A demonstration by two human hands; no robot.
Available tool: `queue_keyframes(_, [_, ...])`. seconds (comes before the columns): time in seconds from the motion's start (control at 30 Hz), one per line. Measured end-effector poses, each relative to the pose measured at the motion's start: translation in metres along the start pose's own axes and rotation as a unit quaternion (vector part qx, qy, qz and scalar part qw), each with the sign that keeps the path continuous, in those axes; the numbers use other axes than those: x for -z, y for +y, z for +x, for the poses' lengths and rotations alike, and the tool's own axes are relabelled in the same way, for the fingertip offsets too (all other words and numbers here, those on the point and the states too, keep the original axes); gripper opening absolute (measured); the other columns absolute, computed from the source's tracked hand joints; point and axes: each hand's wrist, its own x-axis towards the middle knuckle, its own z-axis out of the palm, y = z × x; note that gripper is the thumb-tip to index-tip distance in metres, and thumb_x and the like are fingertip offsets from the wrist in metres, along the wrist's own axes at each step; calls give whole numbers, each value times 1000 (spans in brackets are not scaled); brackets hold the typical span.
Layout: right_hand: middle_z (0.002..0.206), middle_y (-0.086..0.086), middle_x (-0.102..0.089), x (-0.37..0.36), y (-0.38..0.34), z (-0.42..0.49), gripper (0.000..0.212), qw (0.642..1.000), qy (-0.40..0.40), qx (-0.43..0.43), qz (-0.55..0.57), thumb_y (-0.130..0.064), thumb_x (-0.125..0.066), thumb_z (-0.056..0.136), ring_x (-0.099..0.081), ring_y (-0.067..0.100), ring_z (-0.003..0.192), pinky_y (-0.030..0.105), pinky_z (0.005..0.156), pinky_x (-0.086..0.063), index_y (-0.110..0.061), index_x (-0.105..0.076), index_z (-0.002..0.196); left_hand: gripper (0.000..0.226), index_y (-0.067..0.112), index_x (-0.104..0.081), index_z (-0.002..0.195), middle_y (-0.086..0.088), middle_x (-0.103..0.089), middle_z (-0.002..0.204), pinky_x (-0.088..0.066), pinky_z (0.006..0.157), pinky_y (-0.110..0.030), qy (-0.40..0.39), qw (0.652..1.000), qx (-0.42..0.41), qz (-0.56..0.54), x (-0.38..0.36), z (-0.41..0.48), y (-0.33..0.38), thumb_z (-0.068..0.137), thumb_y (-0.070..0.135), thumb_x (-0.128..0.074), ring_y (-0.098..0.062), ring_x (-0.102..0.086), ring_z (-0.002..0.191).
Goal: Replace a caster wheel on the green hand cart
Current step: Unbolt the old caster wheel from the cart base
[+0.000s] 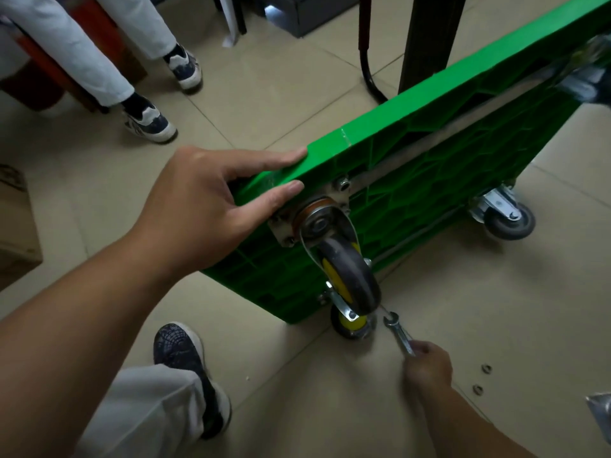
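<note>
left hand (211, 206) fingers clamped on tipped green hand cart (413, 127) edge, caster wheel (350, 272) just beside thumb, right hand (428, 361) fingers gripping wrench (398, 332), nuts (486, 369) right of them

The single view comes from a wide-angle camera on the person's head, facing forward and steeply down at the beige tiled floor (297, 77). It sits close above the work. The left hand (205, 206), gripping the tipped green plastic hand cart (413, 133), fills the middle, the right hand (426, 361) holding a silver steel wrench (398, 332) lies lower right, and the person's own dark patterned shoe (180, 345) shows near the bottom.
</note>
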Motion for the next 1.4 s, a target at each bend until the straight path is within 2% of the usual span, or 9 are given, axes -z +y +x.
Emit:
queue_keyframes(0.07, [91, 14, -68, -3, -2, 7, 23, 1000, -1, 4, -11, 6, -60, 86, -59, 28, 79, 28, 75, -42, -10, -73, 95, 40, 33, -71, 130, 10, -75, 115, -56, 65, -24, 3, 1000, 0, 0, 0, 0, 1, 94, 50, -71, 4, -71, 79])
queue_keyframes(0.37, [101, 18, -72, -11, -7, 16, 28, 999, -1, -27, -42, 8, -59, 80, -67, 38, 95, 34, 86, -51, -7, -78, 94, 40, 30, -71, 130, 10, -75, 117, -62, 70, -36, 5, 1000, -6, -5, 1, 0, 2, 94, 47, -72, -2, -75, 86])
queue_keyframes(0.57, [114, 14, -72, -14, -2, 16, 32, 996, -27, -45, -73, 5, -62, 80, -67, 36, 104, 35, 95, -53, -8, -78, 104, 39, 29, -72, 130, 8, -74, 119, -57, 74, -20, 4, 1000, -3, -11, 0, -1, 3, 94, 46, -73, 5, -72, 91])
queue_keyframes(0.67, [116, 13, -72, -11, -4, 11, 28, 996, -41, -35, -75, 2, -64, 82, -66, 33, 108, 28, 89, -49, -10, -79, 103, 40, 30, -72, 130, 8, -74, 119, -58, 73, -23, 3, 1000, -2, -13, 0, -1, 3, 94, 47, -72, 4, -73, 91])
queue_keyframes(0.77, [97, 16, -73, 0, -22, 1, 16, 995, -69, -21, -74, -4, -62, 84, -69, 31, 98, 22, 68, -47, -8, -76, 79, 41, 34, -71, 131, 9, -75, 118, -60, 73, -29, -3, 1000, -6, -13, -1, 1, 0, 94, 51, -70, -1, -74, 88])
queue_keyframes(0.93, [65, 8, -63, 44, -121, -33, 30, 989, 1, 148, 27, -19, -65, 92, -66, 30, 78, 31, 70, -44, -10, -67, 64, 42, 46, -70, 128, 8, -79, 112, -61, 71, -41, 2, 1000, 5, -16, -2, 0, -2, 90, 64, -65, -17, -76, 81])
queue_keyframes(1.13, [81, 1, -74, 89, -240, -134, 47, 941, -42, 326, 84, -48, -49, 101, -70, 20, 82, 37, 79, -54, -14, -72, 78, 36, 50, -69, 127, 5, -81, 104, -41, 61, -29, 0, 1000, 14, 15, -3, -5, 9, 91, 54, -72, -14, -58, 64])
queue_keyframes(1.23, [80, 5, -73, 101, -258, -182, 55, 915, -68, 397, 0, -55, -49, 97, -69, 23, 81, 41, 80, -56, -6, -72, 85, 40, 55, -63, 133, 7, -79, 112, -42, 65, -30, -30, 999, 19, 34, 0, -8, 14, 93, 56, -68, -19, -67, 78])
queue_keyframes(1.4, [104, -5, -73, 125, -246, -208, 35, 908, -84, 407, -49, -46, -64, 94, -68, 11, 98, 37, 92, -55, -17, -73, 113, 49, 62, -51, 141, 7, -74, 126, -54, 82, -34, -80, 995, 34, 49, 0, -6, 11, 93, 59, -65, -20, -69, 99])
